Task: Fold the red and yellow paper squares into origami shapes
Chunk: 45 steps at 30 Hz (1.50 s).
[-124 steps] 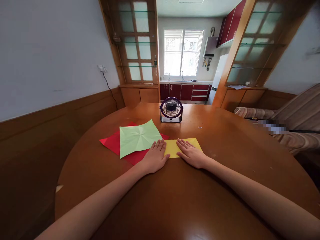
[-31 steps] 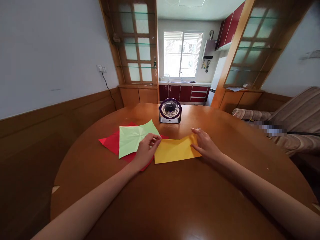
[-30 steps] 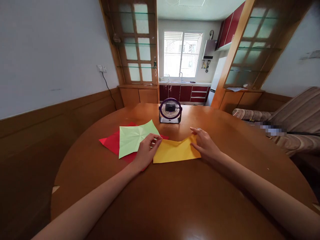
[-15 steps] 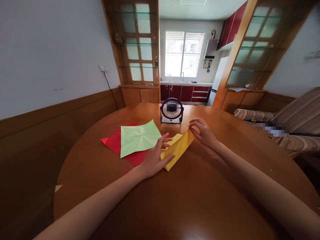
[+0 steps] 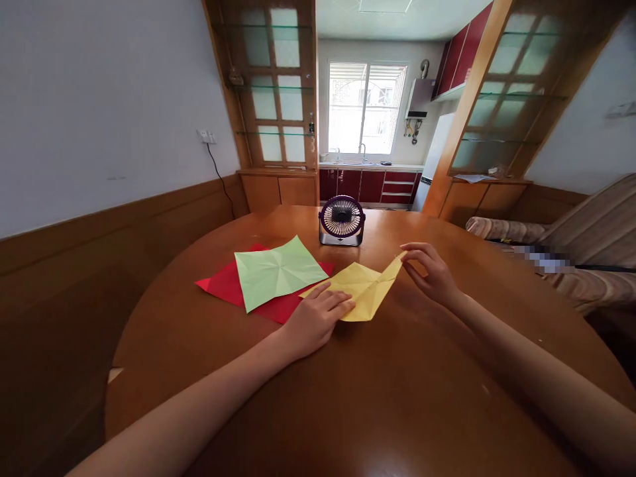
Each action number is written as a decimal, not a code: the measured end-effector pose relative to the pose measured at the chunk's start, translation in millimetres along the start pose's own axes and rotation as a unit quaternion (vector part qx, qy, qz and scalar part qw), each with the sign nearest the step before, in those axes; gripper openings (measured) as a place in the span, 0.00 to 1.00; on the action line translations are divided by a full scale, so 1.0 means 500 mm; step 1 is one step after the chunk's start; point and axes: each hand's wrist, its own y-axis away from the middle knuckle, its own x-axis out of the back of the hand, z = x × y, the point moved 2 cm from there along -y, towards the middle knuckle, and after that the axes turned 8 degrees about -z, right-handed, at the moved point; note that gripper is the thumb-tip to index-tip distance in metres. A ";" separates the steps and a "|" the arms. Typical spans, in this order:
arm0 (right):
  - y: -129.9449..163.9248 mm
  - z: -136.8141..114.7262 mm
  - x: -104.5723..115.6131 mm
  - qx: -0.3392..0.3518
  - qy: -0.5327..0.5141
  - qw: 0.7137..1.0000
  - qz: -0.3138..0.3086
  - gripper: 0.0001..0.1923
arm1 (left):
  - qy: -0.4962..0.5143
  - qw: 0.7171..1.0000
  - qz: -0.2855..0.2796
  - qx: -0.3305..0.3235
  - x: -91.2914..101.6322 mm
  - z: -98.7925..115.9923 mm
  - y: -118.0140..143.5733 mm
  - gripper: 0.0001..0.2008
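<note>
A creased yellow paper sheet lies spread on the round wooden table. My left hand rests flat on its near left part, fingers apart, pressing it down. My right hand pinches the sheet's far right corner and holds that corner slightly off the table. To the left, a light green creased sheet lies on top of a red sheet; the yellow sheet's left edge overlaps the red one.
A small purple desk fan stands just behind the papers. A striped sofa is at the right. Wood-panelled wall runs along the left, and a kitchen with a window lies beyond the table.
The folded yellow sheet has been opened out flat. My right hand drew its corner to the right, and my left hand moved onto the sheet's near left part.
</note>
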 end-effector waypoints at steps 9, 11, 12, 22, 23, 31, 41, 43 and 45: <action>0.043 0.008 0.003 -0.004 0.033 0.999 0.005 0.05 | -0.197 0.977 0.023 -0.077 0.017 0.016 -0.013 0.14; 0.044 0.004 -0.010 -0.011 0.031 0.999 -0.016 0.05 | -0.190 0.980 -0.015 -0.053 0.016 0.002 -0.010 0.15; 0.045 0.002 -0.018 -0.013 0.028 0.999 -0.037 0.05 | -0.181 0.982 -0.042 -0.038 0.015 -0.006 -0.007 0.16; 0.073 0.005 -0.054 0.073 0.019 0.968 -0.239 0.10 | 0.026 0.976 -0.214 0.012 0.013 -0.044 0.021 0.20; 0.074 0.002 -0.053 0.074 0.019 0.966 -0.245 0.11 | 0.048 0.976 -0.212 0.020 0.018 -0.044 0.021 0.21; 0.062 -0.085 -0.061 0.089 -0.083 0.945 -0.303 0.27 | 0.167 0.967 -0.171 0.088 0.008 -0.063 0.021 0.19; 0.075 -0.081 -0.072 0.067 -0.148 0.936 -0.313 0.28 | 0.072 0.977 -0.170 0.111 -0.033 -0.119 -0.027 0.19; 0.076 -0.080 -0.071 0.065 -0.156 0.936 -0.310 0.28 | 0.061 0.976 -0.177 0.112 -0.043 -0.128 -0.046 0.19; 0.076 -0.081 -0.070 0.064 -0.167 0.935 -0.305 0.26 | 0.049 0.975 -0.185 0.112 -0.054 -0.132 -0.065 0.19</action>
